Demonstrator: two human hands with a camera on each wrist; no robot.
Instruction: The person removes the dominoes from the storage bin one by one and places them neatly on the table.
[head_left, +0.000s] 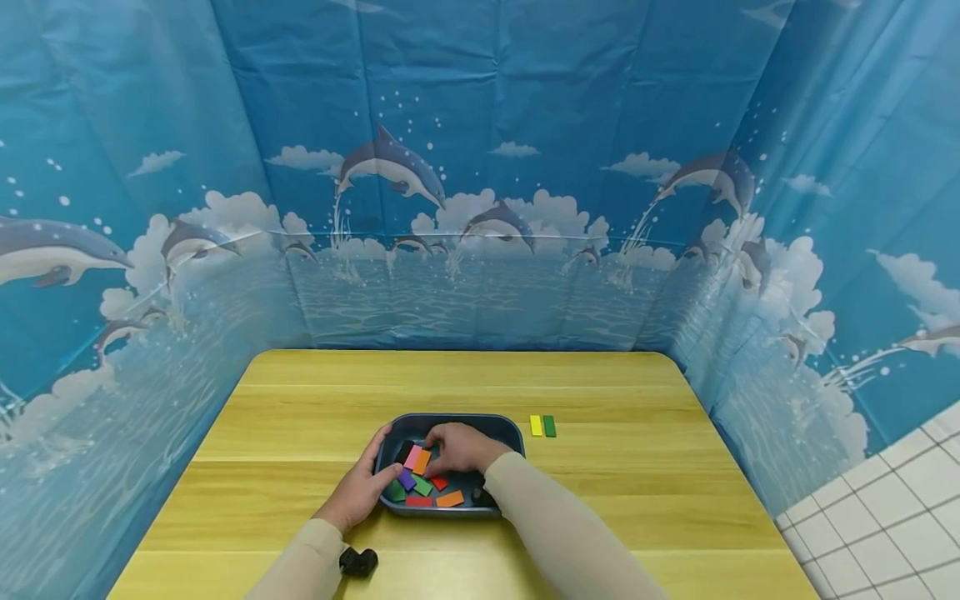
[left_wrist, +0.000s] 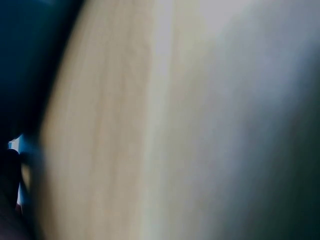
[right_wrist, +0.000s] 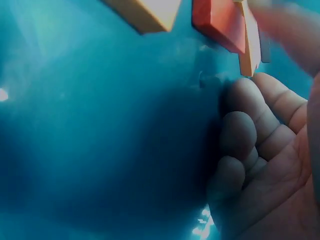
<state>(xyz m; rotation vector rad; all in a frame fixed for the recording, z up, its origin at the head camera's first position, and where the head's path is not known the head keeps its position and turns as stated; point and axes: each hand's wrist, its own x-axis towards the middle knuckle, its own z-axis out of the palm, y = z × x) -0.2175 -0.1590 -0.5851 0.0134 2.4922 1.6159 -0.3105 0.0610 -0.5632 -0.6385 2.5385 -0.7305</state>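
A dark blue tray on the table holds several flat coloured blocks. My left hand grips its left wall, fingers along the outside and thumb reaching over the rim beside the purple block. Inside the tray, my right hand has thumb and index finger at the two ends of an orange block, which stands side by side with a pink block and a black block. Seen from the right wrist, the other fingers curl below. The left wrist view is blurred and hides the left hand's grip.
Green, red and another orange block lie along the tray's near side. Right of the tray, a yellow block and a green block lie side by side on the wooden table. Dolphin-print curtains surround it.
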